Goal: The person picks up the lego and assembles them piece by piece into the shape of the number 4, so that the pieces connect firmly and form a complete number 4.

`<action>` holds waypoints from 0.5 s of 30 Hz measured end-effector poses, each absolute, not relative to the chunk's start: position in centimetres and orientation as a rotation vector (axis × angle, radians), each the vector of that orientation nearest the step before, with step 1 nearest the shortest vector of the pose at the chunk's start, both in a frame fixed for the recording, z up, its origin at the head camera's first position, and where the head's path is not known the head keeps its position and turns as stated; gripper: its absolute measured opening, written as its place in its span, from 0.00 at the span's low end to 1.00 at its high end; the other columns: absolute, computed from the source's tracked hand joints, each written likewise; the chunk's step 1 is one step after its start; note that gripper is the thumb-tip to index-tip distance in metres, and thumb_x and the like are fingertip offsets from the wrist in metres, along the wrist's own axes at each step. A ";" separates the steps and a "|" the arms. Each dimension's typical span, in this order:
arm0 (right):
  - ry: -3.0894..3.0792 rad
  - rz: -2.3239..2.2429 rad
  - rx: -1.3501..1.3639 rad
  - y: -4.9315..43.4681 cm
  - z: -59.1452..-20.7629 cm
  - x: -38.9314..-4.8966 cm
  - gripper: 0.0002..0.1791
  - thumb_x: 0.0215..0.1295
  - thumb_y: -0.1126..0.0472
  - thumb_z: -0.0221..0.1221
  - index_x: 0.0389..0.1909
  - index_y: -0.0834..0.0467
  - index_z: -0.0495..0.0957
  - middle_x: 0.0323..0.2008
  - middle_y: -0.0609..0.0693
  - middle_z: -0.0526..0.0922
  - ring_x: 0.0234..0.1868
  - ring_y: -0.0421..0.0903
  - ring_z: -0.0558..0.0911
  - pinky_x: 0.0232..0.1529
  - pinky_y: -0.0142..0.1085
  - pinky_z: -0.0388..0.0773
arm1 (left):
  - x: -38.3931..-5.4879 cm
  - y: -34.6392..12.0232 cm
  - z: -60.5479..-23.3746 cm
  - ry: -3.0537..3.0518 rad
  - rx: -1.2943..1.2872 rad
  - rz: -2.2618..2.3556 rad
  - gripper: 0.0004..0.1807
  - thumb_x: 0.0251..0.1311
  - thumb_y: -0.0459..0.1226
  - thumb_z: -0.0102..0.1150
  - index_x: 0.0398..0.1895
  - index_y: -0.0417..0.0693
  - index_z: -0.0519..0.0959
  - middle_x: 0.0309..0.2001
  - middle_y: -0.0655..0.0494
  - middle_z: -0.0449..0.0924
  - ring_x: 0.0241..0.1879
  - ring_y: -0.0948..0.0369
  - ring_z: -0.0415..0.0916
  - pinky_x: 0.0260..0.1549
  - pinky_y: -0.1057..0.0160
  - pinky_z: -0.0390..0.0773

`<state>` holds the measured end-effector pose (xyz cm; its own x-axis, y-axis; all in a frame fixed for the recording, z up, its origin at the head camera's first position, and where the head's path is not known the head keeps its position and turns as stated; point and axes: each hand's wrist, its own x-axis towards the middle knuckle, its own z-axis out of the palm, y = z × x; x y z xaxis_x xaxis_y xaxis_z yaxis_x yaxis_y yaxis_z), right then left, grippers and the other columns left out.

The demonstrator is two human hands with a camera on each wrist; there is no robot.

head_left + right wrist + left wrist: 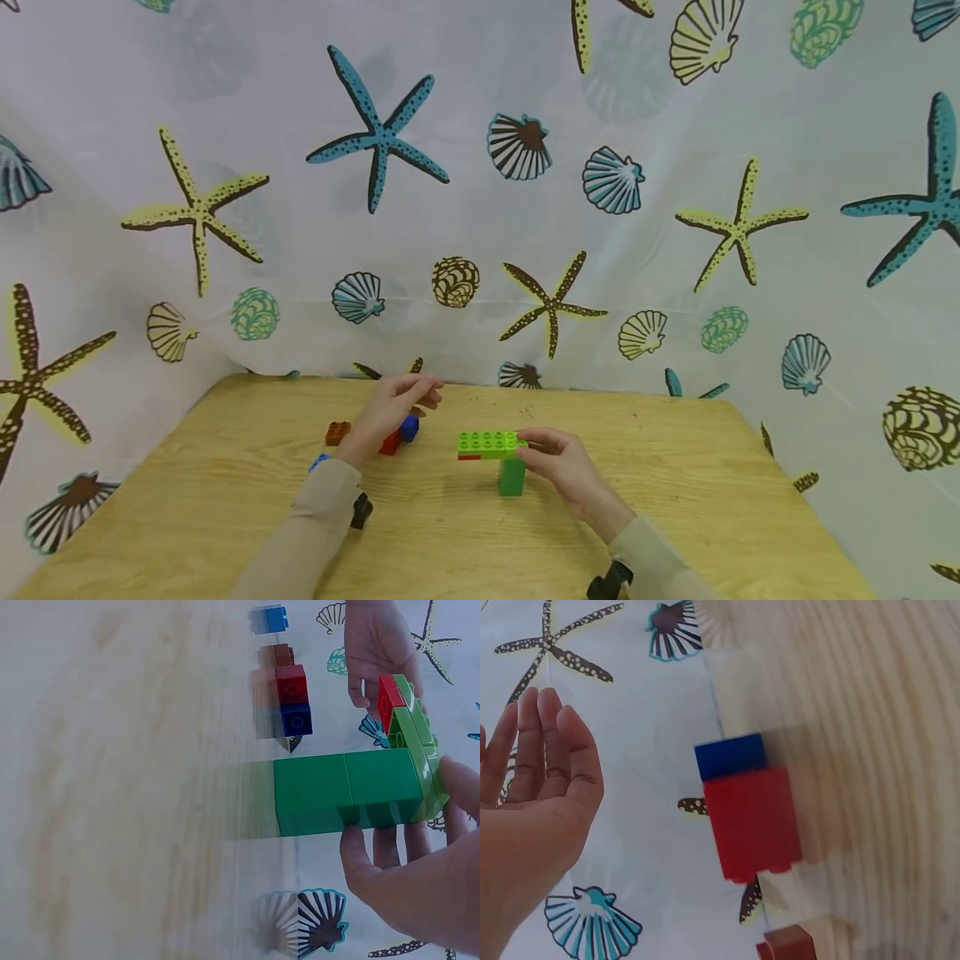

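Note:
Two dark green bricks (349, 791) stand stacked as a column on the table. Light green bricks (482, 445) lie across its top and stick out to the left, with a red brick (386, 701) under the far end. My right hand (566, 471) grips this toy brick build at its upper right end, thumb and fingers around it. Raised at the left, my left hand (393, 406) holds nothing, its fingers loosely extended. Nearest to it are a red brick (754, 825) and a dark blue brick (731, 756) on the table, partly hidden by that arm in the head view.
An orange-brown brick (337, 432) and a lighter blue brick (318, 460) lie at the left beside my left forearm. The wooden table (697, 483) ends at a hanging cloth (465, 208) printed with shells and starfish.

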<state>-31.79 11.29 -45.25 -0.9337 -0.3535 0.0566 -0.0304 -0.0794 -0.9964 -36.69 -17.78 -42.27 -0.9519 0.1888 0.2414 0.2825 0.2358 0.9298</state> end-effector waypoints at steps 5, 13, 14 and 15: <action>1.986 -2.133 -0.447 11.4 -45.3 -31.8 0.24 0.54 0.59 0.63 0.51 0.64 0.72 0.51 0.57 0.72 0.52 0.48 0.73 0.50 0.40 0.72 | -37.0 -19.2 -42.9 -2.451 -0.379 -1.742 0.14 0.60 0.41 0.55 0.46 0.45 0.79 0.43 0.48 0.78 0.42 0.54 0.75 0.42 0.57 0.75; 1.934 -2.135 -0.443 11.4 -44.6 -31.4 0.27 0.57 0.62 0.61 0.58 0.63 0.67 0.55 0.59 0.70 0.53 0.47 0.73 0.53 0.40 0.69 | -37.2 -20.9 -43.6 -2.529 -0.274 -1.754 0.18 0.56 0.31 0.58 0.52 0.43 0.74 0.52 0.45 0.73 0.53 0.49 0.68 0.50 0.54 0.70; 1.940 -2.129 -0.439 11.4 -44.6 -31.4 0.27 0.57 0.62 0.61 0.58 0.63 0.68 0.55 0.59 0.70 0.53 0.47 0.73 0.53 0.39 0.69 | -37.3 -21.0 -43.8 -2.545 -0.264 -1.736 0.19 0.55 0.30 0.58 0.52 0.42 0.74 0.52 0.45 0.73 0.55 0.48 0.66 0.50 0.53 0.69; 1.942 -2.130 -0.434 11.4 -44.9 -31.6 0.28 0.56 0.61 0.62 0.58 0.62 0.69 0.55 0.58 0.70 0.53 0.47 0.73 0.52 0.39 0.69 | -37.4 -21.1 -43.9 -2.567 -0.261 -1.701 0.20 0.55 0.29 0.58 0.53 0.43 0.74 0.53 0.45 0.72 0.56 0.48 0.64 0.51 0.53 0.69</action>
